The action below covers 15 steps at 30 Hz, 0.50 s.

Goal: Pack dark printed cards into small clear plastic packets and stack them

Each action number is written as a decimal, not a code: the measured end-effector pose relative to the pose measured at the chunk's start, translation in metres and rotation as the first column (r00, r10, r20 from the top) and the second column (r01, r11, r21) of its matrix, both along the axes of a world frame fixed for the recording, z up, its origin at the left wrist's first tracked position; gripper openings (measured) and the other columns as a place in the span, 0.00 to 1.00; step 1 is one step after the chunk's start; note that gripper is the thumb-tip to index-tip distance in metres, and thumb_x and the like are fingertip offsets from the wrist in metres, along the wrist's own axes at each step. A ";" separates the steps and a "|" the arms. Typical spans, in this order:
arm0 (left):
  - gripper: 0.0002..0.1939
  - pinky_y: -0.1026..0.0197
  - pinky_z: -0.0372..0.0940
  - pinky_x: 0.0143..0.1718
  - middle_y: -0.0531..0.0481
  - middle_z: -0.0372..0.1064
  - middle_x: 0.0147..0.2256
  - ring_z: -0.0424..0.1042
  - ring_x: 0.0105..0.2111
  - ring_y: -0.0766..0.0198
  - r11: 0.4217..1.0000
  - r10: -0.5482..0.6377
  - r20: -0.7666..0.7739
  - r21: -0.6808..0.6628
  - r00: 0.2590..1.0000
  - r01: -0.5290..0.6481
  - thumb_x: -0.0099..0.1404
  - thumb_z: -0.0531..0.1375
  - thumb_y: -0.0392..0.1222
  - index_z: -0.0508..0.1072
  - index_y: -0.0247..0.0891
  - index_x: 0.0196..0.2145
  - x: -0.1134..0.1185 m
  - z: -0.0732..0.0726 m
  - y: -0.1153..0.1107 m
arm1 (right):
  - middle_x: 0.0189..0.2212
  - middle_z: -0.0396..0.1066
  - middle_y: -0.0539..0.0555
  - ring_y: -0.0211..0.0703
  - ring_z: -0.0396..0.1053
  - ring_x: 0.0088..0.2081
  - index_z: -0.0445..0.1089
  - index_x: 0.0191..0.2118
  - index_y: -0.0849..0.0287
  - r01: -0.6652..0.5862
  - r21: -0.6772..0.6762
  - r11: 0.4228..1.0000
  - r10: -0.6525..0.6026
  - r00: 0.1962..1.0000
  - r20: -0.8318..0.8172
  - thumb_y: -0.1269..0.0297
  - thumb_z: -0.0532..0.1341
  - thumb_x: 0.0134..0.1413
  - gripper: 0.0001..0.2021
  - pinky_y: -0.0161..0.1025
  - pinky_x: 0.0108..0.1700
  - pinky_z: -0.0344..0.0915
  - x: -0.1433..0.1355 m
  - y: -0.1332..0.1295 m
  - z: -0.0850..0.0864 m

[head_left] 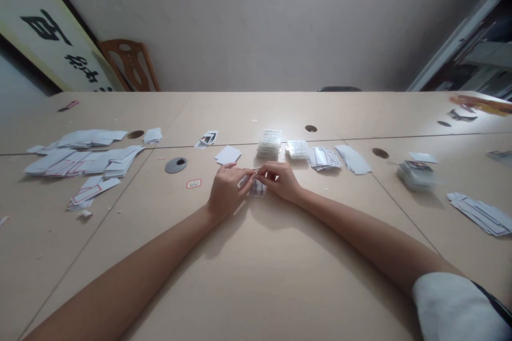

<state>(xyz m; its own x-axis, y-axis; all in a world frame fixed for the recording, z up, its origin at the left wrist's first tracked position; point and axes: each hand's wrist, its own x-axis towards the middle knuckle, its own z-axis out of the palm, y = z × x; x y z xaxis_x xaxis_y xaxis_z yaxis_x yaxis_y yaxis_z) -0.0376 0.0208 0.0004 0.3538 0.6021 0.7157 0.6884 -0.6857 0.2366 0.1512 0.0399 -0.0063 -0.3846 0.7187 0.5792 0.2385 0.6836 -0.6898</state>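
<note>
Close together over the middle of the table, my left hand (229, 187) and my right hand (280, 180) meet at the fingertips. Both are closed in a pinch around something thin and pale, too small to make out. Just beneath the fingers lies a small clear packet (258, 188) with dark markings, partly covered by my hands. Beyond them stands a stack of clear plastic sleeves (269, 144), with a lower stack (297, 149) to its right. White square cards (228, 155) lie past my left hand.
Piles of white paper slips (86, 161) spread at the left. Printed cards (325, 157), white strips (352, 160), another clear stack (416, 176) and long slips (480, 213) lie at the right. A grey cable cap (176, 165) and a red-bordered label (194, 184) lie nearer.
</note>
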 end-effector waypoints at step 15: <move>0.05 0.49 0.60 0.54 0.51 0.80 0.33 0.78 0.31 0.61 0.999 0.032 -0.015 0.021 0.999 -0.032 0.66 0.59 0.37 0.77 0.39 0.35 0.000 0.001 -0.003 | 0.27 0.70 0.50 0.32 0.64 0.24 0.73 0.32 0.60 -0.032 0.034 0.999 0.031 0.999 0.030 0.68 0.62 0.58 0.05 0.31 0.27 0.63 0.000 0.000 0.000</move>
